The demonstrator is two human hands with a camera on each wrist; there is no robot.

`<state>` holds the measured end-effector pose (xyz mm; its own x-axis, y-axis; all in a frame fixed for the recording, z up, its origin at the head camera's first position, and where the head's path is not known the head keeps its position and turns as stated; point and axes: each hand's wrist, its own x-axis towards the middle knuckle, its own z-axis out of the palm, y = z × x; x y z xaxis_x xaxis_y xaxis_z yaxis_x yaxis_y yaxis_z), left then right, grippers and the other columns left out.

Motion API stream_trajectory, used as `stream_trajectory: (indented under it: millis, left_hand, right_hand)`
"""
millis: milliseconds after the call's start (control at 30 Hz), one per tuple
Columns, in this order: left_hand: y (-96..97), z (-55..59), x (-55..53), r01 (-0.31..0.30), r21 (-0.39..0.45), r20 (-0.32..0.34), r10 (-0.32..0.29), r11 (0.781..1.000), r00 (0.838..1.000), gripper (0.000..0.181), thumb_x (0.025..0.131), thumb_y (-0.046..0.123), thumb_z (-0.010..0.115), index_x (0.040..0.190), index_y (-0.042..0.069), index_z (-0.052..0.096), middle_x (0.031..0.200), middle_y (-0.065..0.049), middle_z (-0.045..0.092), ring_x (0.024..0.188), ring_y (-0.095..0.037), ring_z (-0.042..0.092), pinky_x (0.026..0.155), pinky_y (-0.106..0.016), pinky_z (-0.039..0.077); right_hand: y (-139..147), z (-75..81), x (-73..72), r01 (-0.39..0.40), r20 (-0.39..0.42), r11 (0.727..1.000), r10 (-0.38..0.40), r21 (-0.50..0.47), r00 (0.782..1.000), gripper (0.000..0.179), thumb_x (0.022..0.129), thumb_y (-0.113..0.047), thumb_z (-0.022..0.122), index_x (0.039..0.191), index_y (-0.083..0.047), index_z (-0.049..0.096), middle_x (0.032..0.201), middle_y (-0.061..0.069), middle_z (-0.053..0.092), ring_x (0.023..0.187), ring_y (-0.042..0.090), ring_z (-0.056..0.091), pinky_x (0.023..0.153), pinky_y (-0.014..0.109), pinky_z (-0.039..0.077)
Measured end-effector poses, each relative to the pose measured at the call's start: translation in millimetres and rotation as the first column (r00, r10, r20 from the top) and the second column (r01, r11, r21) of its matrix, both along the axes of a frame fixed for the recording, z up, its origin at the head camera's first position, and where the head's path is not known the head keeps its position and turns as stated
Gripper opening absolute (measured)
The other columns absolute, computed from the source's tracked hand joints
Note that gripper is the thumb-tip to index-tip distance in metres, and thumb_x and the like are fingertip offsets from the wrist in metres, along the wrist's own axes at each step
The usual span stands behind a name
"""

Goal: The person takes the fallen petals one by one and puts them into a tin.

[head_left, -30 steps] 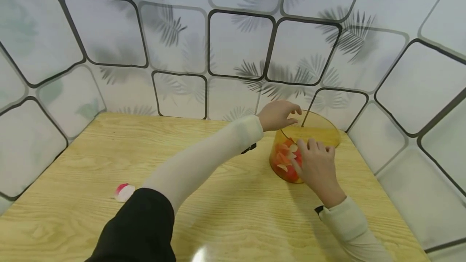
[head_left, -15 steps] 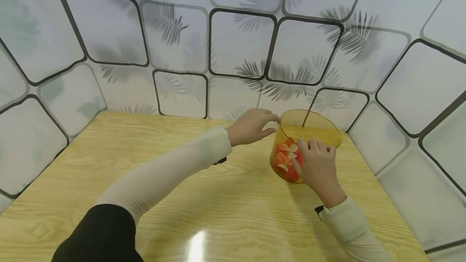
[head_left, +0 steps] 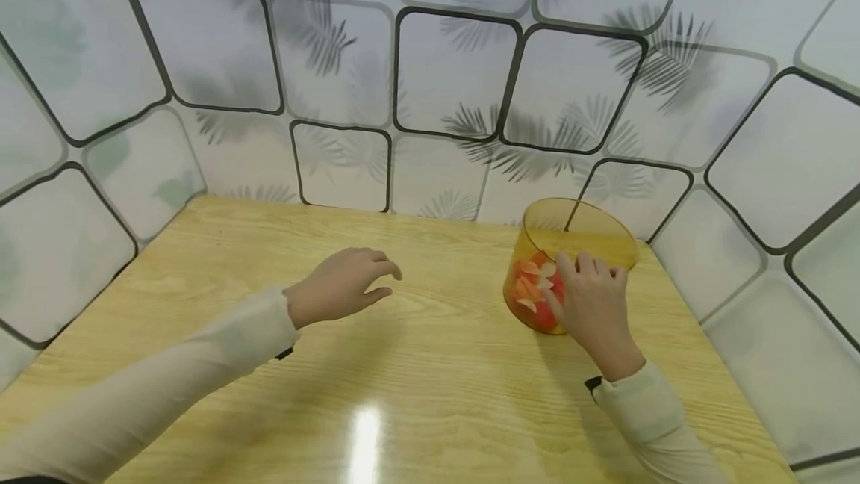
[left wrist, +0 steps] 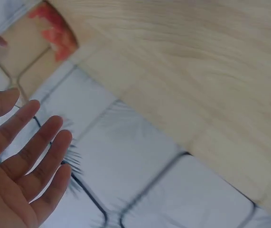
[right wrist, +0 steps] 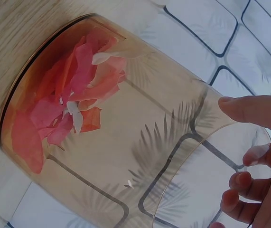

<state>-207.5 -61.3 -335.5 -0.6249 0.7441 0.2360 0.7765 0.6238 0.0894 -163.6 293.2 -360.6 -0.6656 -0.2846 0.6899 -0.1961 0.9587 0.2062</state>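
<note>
A see-through amber cylindrical container point(head_left: 519, 249) stands at the table's right side, its open rim leaning slightly right. Red, pink and pale flower petals point(right wrist: 78, 90) lie in its bottom. My right hand point(head_left: 594, 301) grips the rim; in the right wrist view the thumb point(right wrist: 249, 109) is outside and the fingertips reach inside. My left hand point(head_left: 343, 286) hovers over the table left of the container. It holds nothing, and its fingers point(left wrist: 45, 161) are spread and slightly bent in the left wrist view. The left forearm covers the table's left part.
The wood-grain table point(head_left: 437, 379) meets a pale patterned wall point(head_left: 349, 170) along its back, and similar walls flank it left and right. A light reflection shines near the front of the tabletop.
My left hand has drawn back leftward from the container's rim. The loose pink-and-white petal on the left table is no longer visible. My right hand keeps its grip.
</note>
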Motion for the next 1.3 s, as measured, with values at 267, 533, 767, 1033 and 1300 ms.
stream_trajectory:
  millis: [267,533,767,1033,1300]
  left_hand:
    - [-81.7,-13.6,8.7,-0.144,-0.100,0.067,0.151,0.985,0.986,0.025,0.083,0.019,0.071,0.106,0.010,0.066,0.097,-0.005,0.067,0.079,-0.019,0.064,0.072,-0.036,0.053]
    - [-136.8,-26.5,13.6,-0.160,-0.225,0.157,0.198,0.961,0.968,0.025,0.077,0.018,0.075,0.099,0.012,0.065,0.090,-0.005,0.063,0.071,-0.017,0.060,0.061,-0.034,0.050]
    - [-159.8,-45.6,18.0,-0.155,-0.243,0.253,0.217,0.958,0.943,0.020,0.073,0.005,0.070,0.085,0.016,0.059,0.073,0.005,0.050,0.058,-0.006,0.037,0.051,-0.022,0.031]
    - [-163.6,-59.3,14.4,-0.165,-0.181,0.298,0.214,0.970,0.930,0.021,0.078,0.000,0.064,0.081,0.017,0.053,0.068,0.008,0.045,0.058,-0.004,0.033,0.053,-0.022,0.030]
    - [-149.9,-59.0,8.3,-0.193,-0.158,0.284,0.232,0.968,0.930,0.021,0.083,0.005,0.067,0.075,0.018,0.052,0.062,0.009,0.046,0.056,-0.003,0.036,0.053,-0.022,0.031]
  right_hand:
    - [-2,1.8,0.9,0.008,0.020,1.000,-0.008,0.001,1.000,0.047,0.066,-0.029,0.083,0.091,-0.005,0.052,0.073,0.015,0.052,0.063,0.036,0.052,0.056,0.047,0.035]
    - [-1,1.2,1.8,0.008,0.029,1.000,-0.008,-0.011,1.000,0.046,0.067,-0.030,0.081,0.093,-0.004,0.053,0.073,0.016,0.052,0.064,0.036,0.051,0.057,0.046,0.034]
    - [-1,1.3,1.4,0.005,0.030,1.000,-0.005,-0.012,1.000,0.044,0.069,-0.030,0.079,0.093,-0.004,0.053,0.073,0.016,0.052,0.064,0.036,0.051,0.058,0.047,0.034]
    - [0,2.1,0.6,0.006,0.022,1.000,-0.007,0.010,1.000,0.046,0.068,-0.031,0.081,0.093,-0.004,0.052,0.074,0.016,0.052,0.063,0.035,0.050,0.057,0.046,0.034]
    - [0,2.0,0.4,0.007,0.015,1.000,-0.007,0.010,1.000,0.044,0.069,-0.030,0.080,0.092,-0.004,0.053,0.073,0.016,0.052,0.063,0.035,0.051,0.057,0.047,0.036]
